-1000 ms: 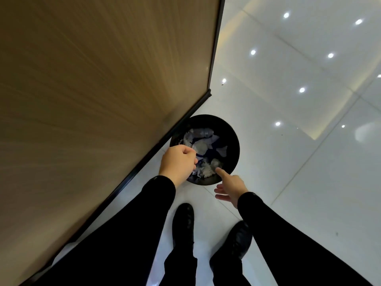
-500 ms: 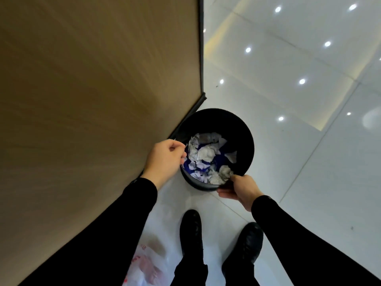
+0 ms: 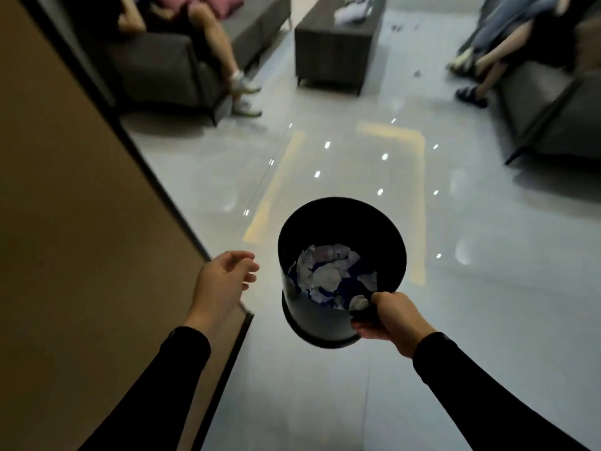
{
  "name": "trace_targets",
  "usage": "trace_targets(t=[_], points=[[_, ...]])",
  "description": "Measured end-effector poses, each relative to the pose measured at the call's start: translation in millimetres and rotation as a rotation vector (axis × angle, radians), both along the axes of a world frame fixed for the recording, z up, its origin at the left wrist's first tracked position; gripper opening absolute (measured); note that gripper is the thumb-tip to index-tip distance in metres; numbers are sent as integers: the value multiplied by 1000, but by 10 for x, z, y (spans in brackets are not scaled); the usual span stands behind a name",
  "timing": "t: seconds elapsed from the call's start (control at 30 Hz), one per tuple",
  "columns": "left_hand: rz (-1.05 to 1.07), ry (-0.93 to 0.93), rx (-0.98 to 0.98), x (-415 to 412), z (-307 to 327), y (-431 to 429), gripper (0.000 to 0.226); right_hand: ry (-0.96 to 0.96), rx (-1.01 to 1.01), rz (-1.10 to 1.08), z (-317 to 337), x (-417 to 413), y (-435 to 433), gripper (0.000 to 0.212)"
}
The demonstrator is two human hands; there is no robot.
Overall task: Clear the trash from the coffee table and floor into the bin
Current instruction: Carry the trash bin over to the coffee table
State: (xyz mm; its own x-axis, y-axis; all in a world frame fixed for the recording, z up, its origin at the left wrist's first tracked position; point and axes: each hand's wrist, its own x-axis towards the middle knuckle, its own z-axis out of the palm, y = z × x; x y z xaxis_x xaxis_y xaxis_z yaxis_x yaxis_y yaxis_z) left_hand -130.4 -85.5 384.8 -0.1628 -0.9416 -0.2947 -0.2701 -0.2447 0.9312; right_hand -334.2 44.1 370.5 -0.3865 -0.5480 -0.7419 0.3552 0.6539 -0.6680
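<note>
A round black bin (image 3: 344, 222) hangs in the air at centre, tilted toward me, with crumpled white and blue paper (image 3: 328, 276) inside. My right hand (image 3: 388, 320) grips the bin's near rim and carries it. Just left of the bin, my left hand (image 3: 224, 284) is off it, fingers loosely apart, holding nothing. Far ahead stands the dark coffee table (image 3: 328, 53) with white scraps (image 3: 351, 13) on top. Small dark bits of litter (image 3: 416, 73) lie on the floor to its right.
A wooden panel wall (image 3: 74, 239) with a dark edge runs along my left. A grey sofa (image 3: 169, 70) with a seated person stands at far left, another sofa (image 3: 553, 109) with seated people at right. Glossy grey floor (image 3: 341, 157) stretches between me and the table.
The bin has come up off the floor in my right hand. My left hand has let go of its rim. The view has swung up from the floor to the room ahead.
</note>
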Motion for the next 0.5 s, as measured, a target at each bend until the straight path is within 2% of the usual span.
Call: trace_targets(t=[0.17,0.27,0.5], points=[[-94,94,-136,-713,1246,40,20,86,-118,-87,1284,-691,194,26],[-145,99,-205,-1096,1756,62,18,107,-193,-120,1833,-1059,332,32],[-249,67,-268,-1797,2200,63,14,160,-270,-194,2543,-1727,494,25]])
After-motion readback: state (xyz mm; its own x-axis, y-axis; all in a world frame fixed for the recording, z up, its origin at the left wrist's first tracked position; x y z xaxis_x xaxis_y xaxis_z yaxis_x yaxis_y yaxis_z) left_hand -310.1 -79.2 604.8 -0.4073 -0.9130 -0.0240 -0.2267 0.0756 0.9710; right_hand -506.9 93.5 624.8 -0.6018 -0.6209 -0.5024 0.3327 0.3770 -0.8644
